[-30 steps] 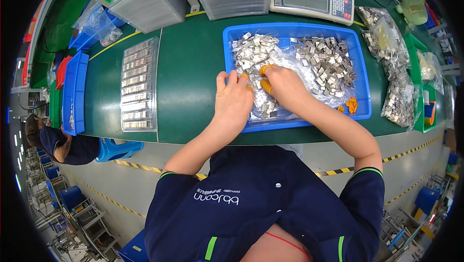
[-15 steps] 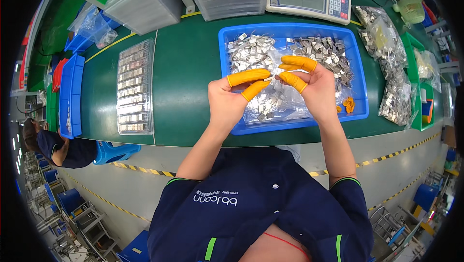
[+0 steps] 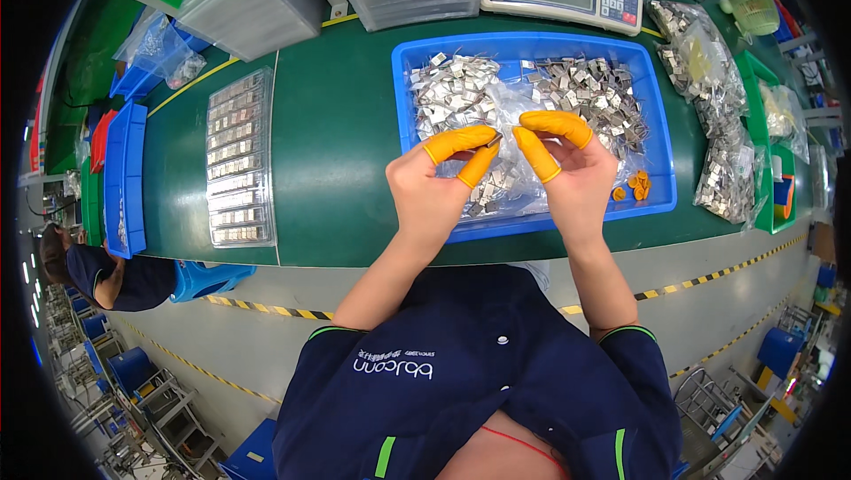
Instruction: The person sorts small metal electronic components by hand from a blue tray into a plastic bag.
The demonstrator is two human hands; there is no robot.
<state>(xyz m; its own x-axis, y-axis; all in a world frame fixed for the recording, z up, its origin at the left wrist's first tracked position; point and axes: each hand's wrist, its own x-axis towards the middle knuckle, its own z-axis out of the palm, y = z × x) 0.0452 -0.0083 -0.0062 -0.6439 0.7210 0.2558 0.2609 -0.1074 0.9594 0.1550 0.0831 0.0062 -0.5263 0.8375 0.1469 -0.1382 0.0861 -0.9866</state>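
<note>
I see my left hand point(image 3: 430, 189) pinching a small metal part point(image 3: 495, 140), slanted up rightward; right hand point(image 3: 581, 175) waits just beside it, grip unclear to me

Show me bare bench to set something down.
The widest bare stretch of green bench lies between the clear tray of small parts and the large blue bin. A narrower strip separates that tray from the slim blue bin. Crowded: the large bin, heaped with loose parts, and right of it, where bagged parts lie.
</note>
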